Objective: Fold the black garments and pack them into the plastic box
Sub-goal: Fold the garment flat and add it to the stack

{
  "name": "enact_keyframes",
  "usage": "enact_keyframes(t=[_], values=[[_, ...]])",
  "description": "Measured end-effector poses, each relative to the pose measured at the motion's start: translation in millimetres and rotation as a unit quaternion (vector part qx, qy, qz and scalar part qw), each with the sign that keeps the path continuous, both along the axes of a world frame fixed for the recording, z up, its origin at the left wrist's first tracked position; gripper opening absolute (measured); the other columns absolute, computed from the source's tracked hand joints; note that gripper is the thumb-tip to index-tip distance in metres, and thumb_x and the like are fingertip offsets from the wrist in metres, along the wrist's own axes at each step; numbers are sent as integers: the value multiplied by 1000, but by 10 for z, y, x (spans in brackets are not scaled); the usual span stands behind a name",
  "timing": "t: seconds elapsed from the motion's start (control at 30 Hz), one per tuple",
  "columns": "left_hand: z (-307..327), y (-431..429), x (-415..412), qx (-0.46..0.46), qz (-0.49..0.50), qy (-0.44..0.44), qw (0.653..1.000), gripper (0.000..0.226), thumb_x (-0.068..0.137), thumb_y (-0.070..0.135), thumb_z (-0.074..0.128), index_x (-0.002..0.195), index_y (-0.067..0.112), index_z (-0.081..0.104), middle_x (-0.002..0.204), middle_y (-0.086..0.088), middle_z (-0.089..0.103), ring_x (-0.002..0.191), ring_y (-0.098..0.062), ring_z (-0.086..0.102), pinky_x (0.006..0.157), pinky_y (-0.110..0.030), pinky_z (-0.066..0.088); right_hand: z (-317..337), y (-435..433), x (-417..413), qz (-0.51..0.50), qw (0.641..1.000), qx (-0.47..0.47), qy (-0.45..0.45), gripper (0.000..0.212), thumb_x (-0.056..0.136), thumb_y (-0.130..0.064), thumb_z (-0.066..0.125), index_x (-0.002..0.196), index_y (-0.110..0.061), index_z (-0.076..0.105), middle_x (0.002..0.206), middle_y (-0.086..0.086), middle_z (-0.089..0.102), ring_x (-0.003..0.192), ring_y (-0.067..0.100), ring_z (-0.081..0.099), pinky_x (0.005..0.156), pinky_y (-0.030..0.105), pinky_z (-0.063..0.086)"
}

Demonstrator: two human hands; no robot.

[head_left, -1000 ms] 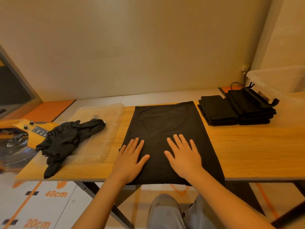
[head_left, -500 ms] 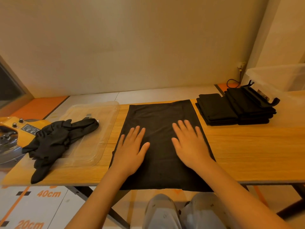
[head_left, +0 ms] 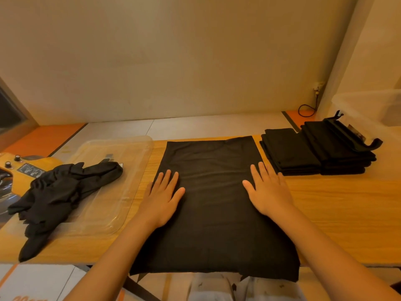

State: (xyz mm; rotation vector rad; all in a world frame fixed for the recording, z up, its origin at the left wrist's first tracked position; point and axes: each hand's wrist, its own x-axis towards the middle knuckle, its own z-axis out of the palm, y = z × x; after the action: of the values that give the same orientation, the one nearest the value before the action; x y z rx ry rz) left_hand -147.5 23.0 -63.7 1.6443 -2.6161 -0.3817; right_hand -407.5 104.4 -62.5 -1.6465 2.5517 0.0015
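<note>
Both hands [head_left: 214, 195] flat on garment [head_left: 213, 224]

Arms: both forearms bare, no sleeves in view.
Left hand [head_left: 161, 197]: bare, no glove, ring or watch visible.
Right hand [head_left: 268, 191]: bare, no glove, ring or watch visible.
Fingers [head_left: 168, 178]: uncovered on both hands.
Trousers [head_left: 217, 288]: pale grey fabric with small dark specks, seen over the knees at the bottom edge.
</note>
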Motion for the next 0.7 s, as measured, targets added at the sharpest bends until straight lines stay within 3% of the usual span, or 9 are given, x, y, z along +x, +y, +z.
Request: enact_keyframes(t=[0.1,0.23,0.47,0.7], values=[[141,-196,-292,-36,-35,30,998,58,102,48,17,152,29,-3,160,7,-12,145,-10,-16,118,-35,-9,85,-291,212,78,995,-61,-13,60,102,-47,17,153,-23,-4,161,0,-9,147,19,-13,119,41,-4],[143,-627,-726,-37,-74,-1,997,56,103,44,21,153,27,2,161,4,-5,147,-12,-10,118,-37,-8,64,-826,376,161,986,-44,-27,57,104,-42,18,153,-22,-1,161,-1,-8,147,18,-14,119,40,-5],[-96,-961,-549,-36,-40,-20,998,61,100,53,18,153,28,0,161,5,-9,146,-12,-13,120,-34,-6,-60,-1026,-144,37,998,3,-45,57,103,-45,12,153,-23,-3,161,-1,-10,147,19,-13,120,41,-4],[-92,-1377,-789,-41,-9,-18,999,63,98,58,16,154,30,3,161,4,-5,147,-13,-11,120,-39,-5,-65,-1367,-248,27,998,0,-51,57,102,-48,12,153,-27,-4,161,-2,-11,147,21,-14,119,43,-5]])
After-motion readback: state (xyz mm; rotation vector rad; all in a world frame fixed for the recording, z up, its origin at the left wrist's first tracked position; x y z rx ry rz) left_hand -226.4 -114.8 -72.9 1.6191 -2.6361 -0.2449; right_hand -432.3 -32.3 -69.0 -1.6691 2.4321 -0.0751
